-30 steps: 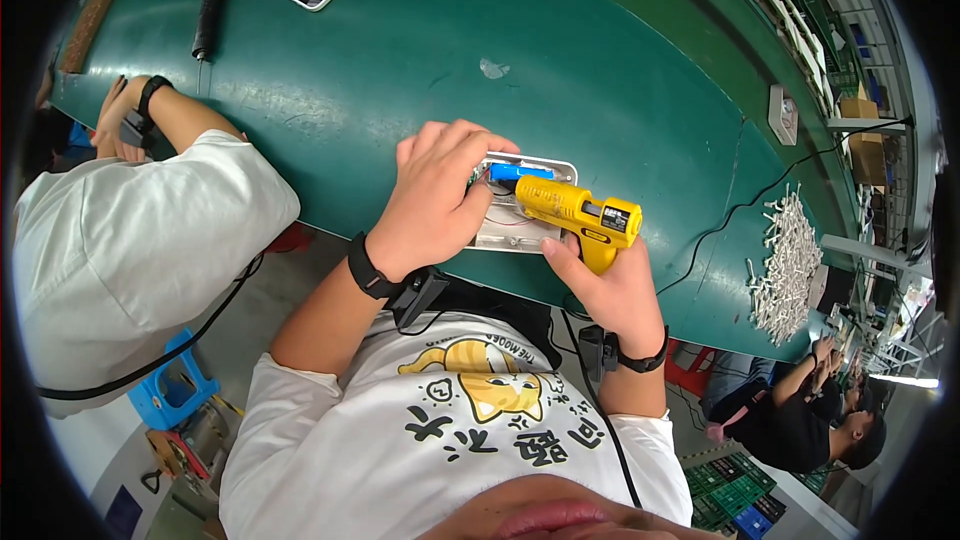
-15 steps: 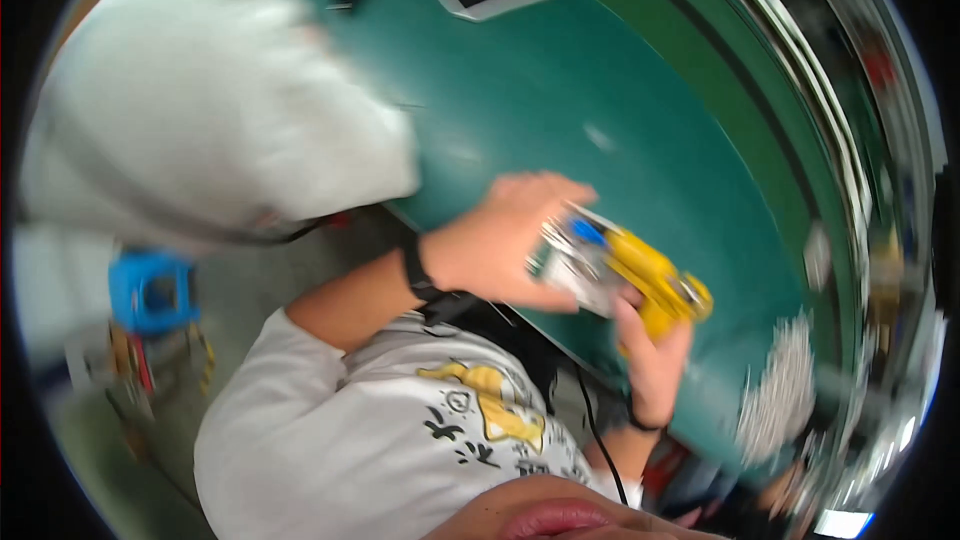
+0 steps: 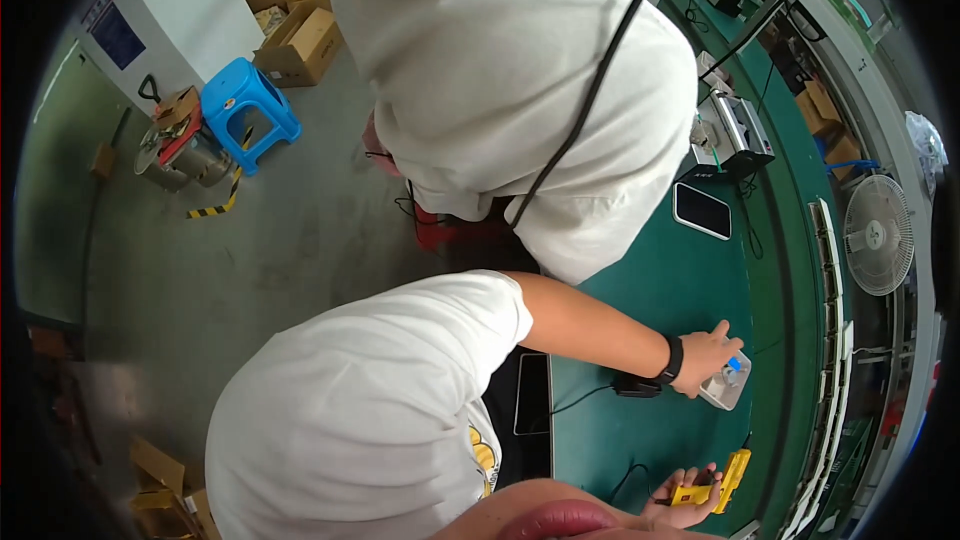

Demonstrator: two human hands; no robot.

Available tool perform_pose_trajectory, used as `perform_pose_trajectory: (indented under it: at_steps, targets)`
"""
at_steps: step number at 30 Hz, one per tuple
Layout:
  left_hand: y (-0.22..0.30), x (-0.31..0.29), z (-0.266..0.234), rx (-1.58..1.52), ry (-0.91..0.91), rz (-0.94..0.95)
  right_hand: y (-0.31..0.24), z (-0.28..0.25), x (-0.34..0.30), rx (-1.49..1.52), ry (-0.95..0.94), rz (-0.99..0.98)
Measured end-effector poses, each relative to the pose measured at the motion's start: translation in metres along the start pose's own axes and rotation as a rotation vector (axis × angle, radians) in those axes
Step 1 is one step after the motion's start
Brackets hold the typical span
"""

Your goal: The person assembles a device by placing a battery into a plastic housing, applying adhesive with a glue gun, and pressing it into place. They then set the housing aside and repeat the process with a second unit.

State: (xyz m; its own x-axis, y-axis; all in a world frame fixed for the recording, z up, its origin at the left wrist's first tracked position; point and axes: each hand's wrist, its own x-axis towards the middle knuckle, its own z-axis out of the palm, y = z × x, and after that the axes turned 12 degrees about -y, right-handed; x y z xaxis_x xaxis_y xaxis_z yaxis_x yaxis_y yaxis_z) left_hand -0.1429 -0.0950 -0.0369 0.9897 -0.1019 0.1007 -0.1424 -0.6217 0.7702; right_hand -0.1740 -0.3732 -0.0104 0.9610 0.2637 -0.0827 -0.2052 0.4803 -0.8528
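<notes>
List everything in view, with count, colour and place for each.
glue gun: one, yellow, in the right hand
box: one, white, by the left hand
small part: one, blue, inside the box
table: one, green, right side
phone: one, white-edged, on the table
flat device: one, black-faced, at the table's edge
machine: one, grey, beyond the phone
fan: one, pale, far right
stool: one, blue, on the floor
cartons: several, brown, left side
co-worker: one, white shirt, top centre
Left hand: one, bare, at the box
Right hand: one, bare, around the glue gun
</notes>
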Motion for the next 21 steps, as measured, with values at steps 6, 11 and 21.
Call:
perform_pose_trajectory:
  at_steps: [6,11,21]
  targets:
    - [-0.026,0.029,0.002,-0.151,-0.159,0.211,0.03,-0.012,0.009,0.067,-0.04,-0.139]
    - [-0.031,0.016,0.003,-0.132,-0.138,0.291,0.033,-0.005,0.009,0.041,-0.067,-0.139]
    - [-0.003,0.0,0.0,0.08,-0.319,0.5,0.037,-0.001,-0.003,-0.064,-0.154,-0.168]
